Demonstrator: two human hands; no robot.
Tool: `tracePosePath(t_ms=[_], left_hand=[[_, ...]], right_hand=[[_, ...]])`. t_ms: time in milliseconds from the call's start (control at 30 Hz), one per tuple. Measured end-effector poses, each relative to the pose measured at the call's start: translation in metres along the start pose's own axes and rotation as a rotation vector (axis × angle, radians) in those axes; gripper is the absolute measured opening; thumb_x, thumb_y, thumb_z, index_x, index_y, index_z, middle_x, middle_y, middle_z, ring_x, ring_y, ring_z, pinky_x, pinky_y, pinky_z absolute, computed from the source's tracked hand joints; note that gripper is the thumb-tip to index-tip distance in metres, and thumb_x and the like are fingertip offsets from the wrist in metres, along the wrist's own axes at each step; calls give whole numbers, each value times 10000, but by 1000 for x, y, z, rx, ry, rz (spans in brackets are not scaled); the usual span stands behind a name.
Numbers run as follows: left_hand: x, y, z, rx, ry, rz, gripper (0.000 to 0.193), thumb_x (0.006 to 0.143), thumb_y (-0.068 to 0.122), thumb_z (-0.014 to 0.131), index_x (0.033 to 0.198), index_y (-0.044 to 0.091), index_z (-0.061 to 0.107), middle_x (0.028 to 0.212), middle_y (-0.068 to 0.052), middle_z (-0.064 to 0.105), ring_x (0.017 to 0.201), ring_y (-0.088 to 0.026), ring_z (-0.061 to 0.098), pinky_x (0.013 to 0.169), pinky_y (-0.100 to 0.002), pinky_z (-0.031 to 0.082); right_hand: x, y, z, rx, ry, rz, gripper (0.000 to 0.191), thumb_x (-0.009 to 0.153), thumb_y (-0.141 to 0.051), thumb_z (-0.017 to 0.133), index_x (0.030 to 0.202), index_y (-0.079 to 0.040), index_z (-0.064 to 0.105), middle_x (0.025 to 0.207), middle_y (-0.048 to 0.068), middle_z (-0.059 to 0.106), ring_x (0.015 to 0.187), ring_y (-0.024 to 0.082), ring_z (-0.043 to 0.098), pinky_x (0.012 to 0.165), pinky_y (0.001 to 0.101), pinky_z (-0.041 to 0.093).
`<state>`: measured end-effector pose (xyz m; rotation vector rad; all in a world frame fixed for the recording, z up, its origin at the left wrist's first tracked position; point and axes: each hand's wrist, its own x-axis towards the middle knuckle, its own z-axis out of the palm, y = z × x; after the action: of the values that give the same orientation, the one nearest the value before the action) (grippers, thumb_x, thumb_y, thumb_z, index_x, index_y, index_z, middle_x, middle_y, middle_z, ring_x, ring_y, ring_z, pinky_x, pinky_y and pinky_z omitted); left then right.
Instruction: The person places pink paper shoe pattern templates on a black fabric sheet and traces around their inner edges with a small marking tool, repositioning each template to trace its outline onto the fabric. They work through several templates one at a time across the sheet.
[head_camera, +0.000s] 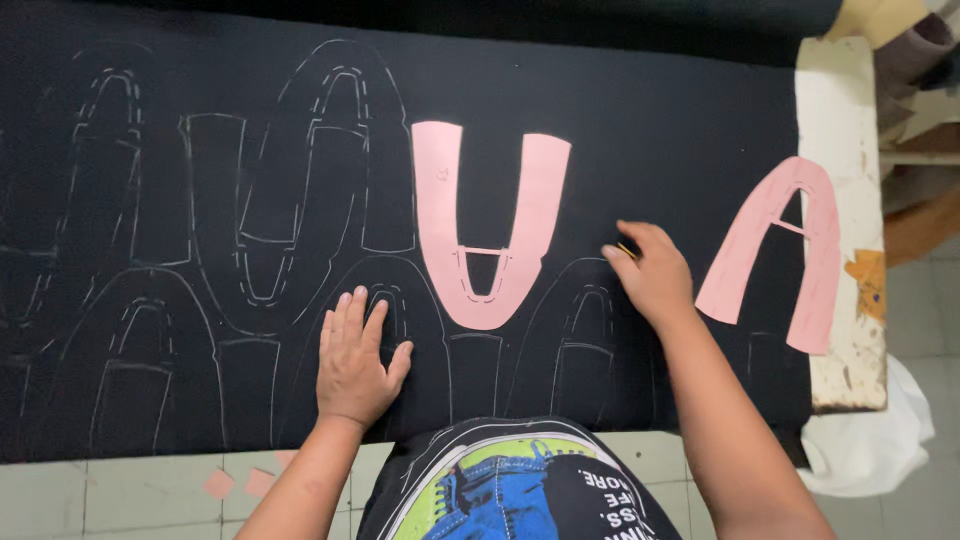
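A black sheet (640, 120) covers the table, marked with several chalk outlines of U-shaped pieces. A pink U-shaped paper template (487, 225) lies flat on it near the middle. My left hand (357, 358) rests palm down, fingers apart, on the sheet just left of the template's bottom curve. Just right of the template, my right hand (652, 273) is closed around a small yellowish marker, of which only the tip shows. A second pink template (780, 250) lies inverted at the sheet's right edge, apart from both hands.
The white worn table edge (838, 110) shows at the right, with white cloth (870, 445) hanging below it. Small pink scraps (238, 484) lie on the tiled floor at the front. Brown and beige material (915, 50) is piled at the far right.
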<state>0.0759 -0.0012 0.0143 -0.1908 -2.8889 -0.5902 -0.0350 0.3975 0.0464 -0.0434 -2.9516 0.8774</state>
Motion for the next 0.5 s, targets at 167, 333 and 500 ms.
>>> tracePosePath(t_ms=[167,333,500], left_hand=[[-1,5,-2,3,-16,-27,656,832,385,701,1380,57,553,1548,-195,419,1458,-400,366,1213,-534,269],[-1,8,-5,-11,-4,-38,663,825,380,698,1391,66,552,1545,-188,420,1456,-397,363,1207,-532,268],[2,8,-9,-33,2,-52,651,814,390,705,1367,79,561,1535,-177,430,1446,-382,373,1202,-530,274]], right_hand=[[62,-45,19,35,-66,-196,653,858,-312,778,1412,-38,568,1481,151,552,1304,316,579,1045,402,483],[106,-78,20,-38,-178,-192,972,698,-299,898,1507,-45,422,1534,179,421,1327,360,502,1036,440,440],[128,-91,12,-69,-331,17,925,576,-251,939,1387,-68,532,1368,170,506,1236,331,577,1038,399,484]])
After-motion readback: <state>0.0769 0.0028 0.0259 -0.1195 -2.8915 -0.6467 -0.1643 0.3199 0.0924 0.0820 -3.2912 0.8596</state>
